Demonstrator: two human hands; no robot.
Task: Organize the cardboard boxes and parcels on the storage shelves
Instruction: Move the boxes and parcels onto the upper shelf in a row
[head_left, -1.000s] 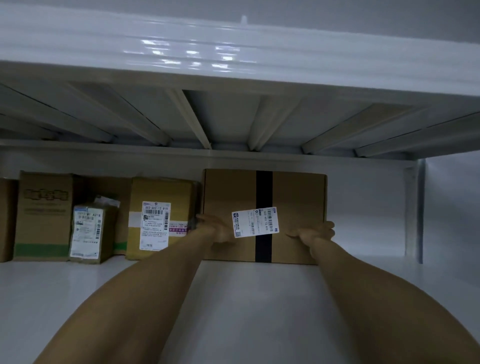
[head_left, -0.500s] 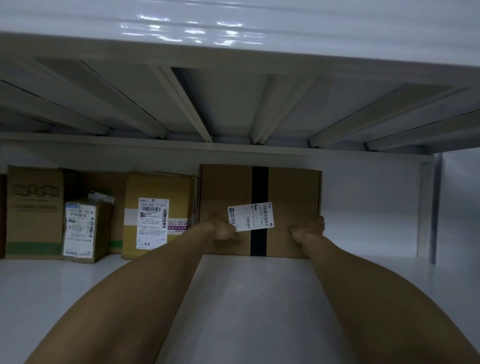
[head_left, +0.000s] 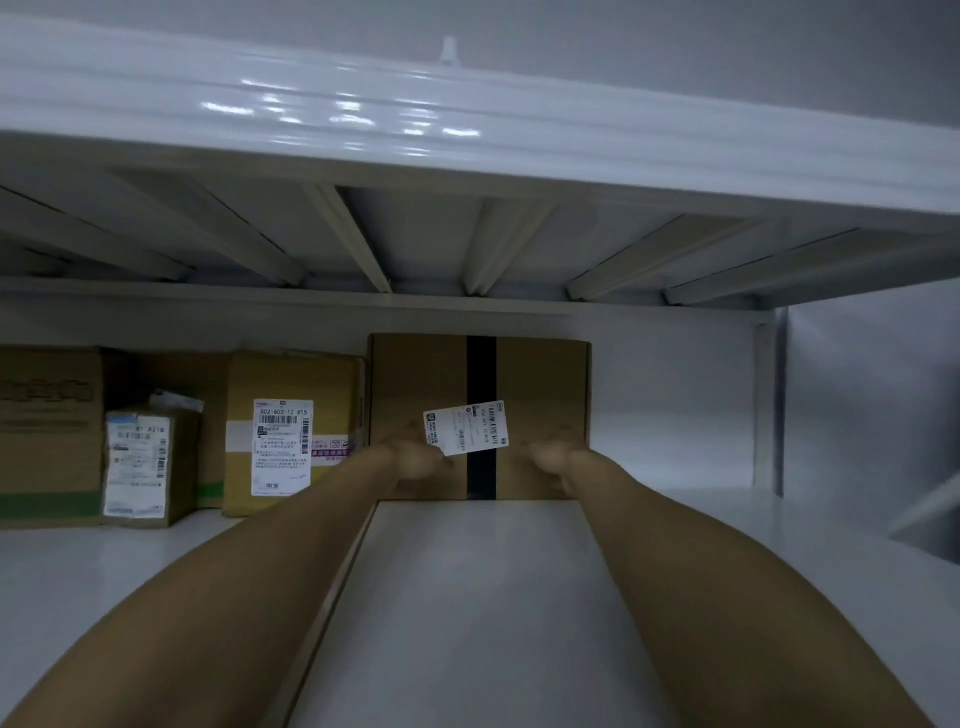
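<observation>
Cardboard box (head_left: 535, 395) sealed with black tape stands at the back of the shelf (head_left: 675, 571). The left hand (head_left: 415, 462) and right hand (head_left: 553, 460) press on its lower front face; blur hides whether the fingers lie flat or curled. Its left edge sits just beside the labelled yellow parcel (head_left: 337, 395), extending a row with the small parcel (head_left: 137, 467) and large carton (head_left: 47, 441). Placement looks nearly finished; letting go seems left. Rightward, the shelf runs open to the corner post (head_left: 769, 405).

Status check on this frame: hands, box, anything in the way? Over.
Both flat on taped box front: left hand, right hand. Box upright at back of shelf. Beside it, labelled parcel close on left, contact unclear.
</observation>
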